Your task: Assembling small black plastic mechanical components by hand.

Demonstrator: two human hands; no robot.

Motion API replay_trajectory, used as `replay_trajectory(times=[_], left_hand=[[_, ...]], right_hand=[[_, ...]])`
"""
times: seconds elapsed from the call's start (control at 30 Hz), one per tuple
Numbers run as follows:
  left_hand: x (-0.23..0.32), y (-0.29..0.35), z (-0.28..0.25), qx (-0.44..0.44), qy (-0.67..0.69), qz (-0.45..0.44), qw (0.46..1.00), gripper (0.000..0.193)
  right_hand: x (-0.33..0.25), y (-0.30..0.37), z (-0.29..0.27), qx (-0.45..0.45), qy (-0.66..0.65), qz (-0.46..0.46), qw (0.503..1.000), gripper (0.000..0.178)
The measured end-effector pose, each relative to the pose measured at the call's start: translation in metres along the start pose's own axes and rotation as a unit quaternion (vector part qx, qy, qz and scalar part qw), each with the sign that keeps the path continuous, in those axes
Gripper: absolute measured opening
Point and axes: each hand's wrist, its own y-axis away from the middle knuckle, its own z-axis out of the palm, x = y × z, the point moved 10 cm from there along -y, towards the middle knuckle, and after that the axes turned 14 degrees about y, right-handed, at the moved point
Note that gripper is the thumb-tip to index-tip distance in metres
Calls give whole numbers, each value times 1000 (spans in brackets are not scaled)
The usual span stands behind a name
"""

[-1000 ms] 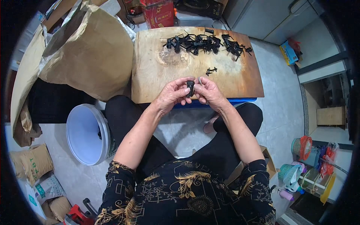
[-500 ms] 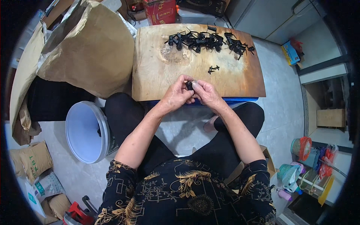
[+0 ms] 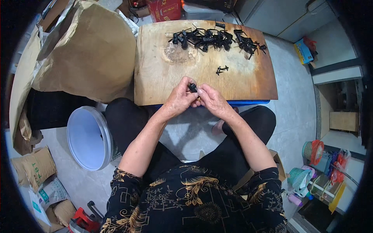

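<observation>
Over the near edge of a wooden board [image 3: 155, 73], my two hands meet around a small black plastic part [image 3: 192, 88]. My left hand [image 3: 180, 99] is closed on it, with the part's top showing between thumb and forefinger. My right hand [image 3: 212, 99] pinches at its right side; the fingertips hide whether they hold the same piece or a bit joined to it. Farther back on the board lies a heap of black plastic parts [image 3: 206, 39] with thin prongs. Between heap and hands sit a few tiny black pieces [image 3: 222, 70].
A big brown paper sack [image 3: 87, 54] stands open left of the board. Below it is a white bucket [image 3: 87, 138] with something dark inside. Filled bags [image 3: 39, 165] lie at the lower left. Baskets [image 3: 312, 151] stand at the right, and a red box [image 3: 165, 9] behind the board.
The black part has turned and shifted slightly left in my fingers, and more of it shows above my left thumb. My right fingers have closed in beside it. The view has shifted a little.
</observation>
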Motion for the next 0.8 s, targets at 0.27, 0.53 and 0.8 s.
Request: replay_trajectory(times=[0.27,0.53,0.8], left_hand=[[0,0,-4,12,-57,28,998,22],[25,0,-10,85,-229,130,961,25],[7,-14,-35,126,96,54,986,12]], right_hand=[[5,-7,1,17,21,-16,1000,22],[-8,-16,-10,122,128,-92,980,19],[22,-65,-83,18,142,65,988,31]])
